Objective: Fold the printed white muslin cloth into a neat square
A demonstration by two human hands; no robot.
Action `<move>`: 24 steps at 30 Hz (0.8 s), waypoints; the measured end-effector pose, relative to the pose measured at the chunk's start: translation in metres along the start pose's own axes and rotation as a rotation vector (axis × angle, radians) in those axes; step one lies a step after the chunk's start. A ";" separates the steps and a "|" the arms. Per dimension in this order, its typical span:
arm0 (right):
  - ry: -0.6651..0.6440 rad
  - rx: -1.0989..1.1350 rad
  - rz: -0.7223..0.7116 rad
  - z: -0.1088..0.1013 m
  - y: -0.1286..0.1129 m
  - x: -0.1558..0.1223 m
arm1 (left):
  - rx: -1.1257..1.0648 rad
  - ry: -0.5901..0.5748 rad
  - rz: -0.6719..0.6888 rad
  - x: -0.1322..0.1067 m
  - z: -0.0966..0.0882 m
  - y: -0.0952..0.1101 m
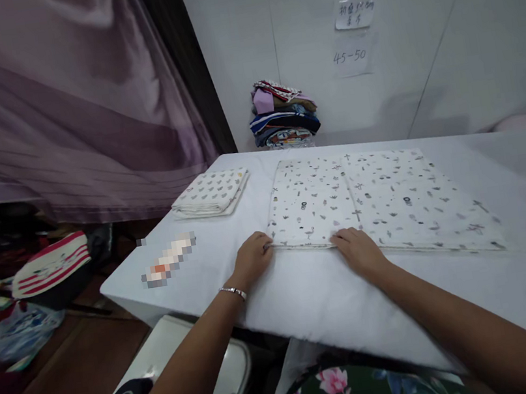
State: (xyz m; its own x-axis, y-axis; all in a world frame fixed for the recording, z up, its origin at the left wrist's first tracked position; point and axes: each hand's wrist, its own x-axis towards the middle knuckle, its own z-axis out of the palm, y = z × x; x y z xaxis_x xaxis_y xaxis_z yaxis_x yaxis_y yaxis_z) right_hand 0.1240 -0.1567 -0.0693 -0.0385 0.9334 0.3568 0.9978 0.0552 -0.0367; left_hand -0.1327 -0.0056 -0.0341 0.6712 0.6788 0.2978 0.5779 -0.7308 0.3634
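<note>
Both grips, left hand (252,258) and right hand (360,249), pinch near edge of flat printed cloth (377,203).

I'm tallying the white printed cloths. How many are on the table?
2: a spread printed cloth with both hands on its near edge, and a smaller folded printed cloth to its left. The stack of fabrics by the wall may hide more.

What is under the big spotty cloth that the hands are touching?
The spotty cloth lies flat on the white table. Both the left hand and right hand hold its near edge. Anything beneath it is covered.
</note>
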 end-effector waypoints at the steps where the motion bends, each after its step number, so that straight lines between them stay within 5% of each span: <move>1: 0.000 -0.004 0.003 0.000 0.000 0.000 | 0.010 0.009 -0.002 0.001 0.001 0.001; 24: 0.002 -0.023 -0.007 0.004 0.001 0.000 | 0.155 -0.004 -0.180 0.009 0.011 0.015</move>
State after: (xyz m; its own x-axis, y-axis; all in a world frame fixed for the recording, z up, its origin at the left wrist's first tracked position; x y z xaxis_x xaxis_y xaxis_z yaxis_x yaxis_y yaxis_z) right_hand 0.1248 -0.1555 -0.0732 -0.0454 0.9323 0.3589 0.9985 0.0536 -0.0131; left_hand -0.1129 -0.0112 -0.0353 0.5528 0.7990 0.2368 0.7525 -0.6006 0.2702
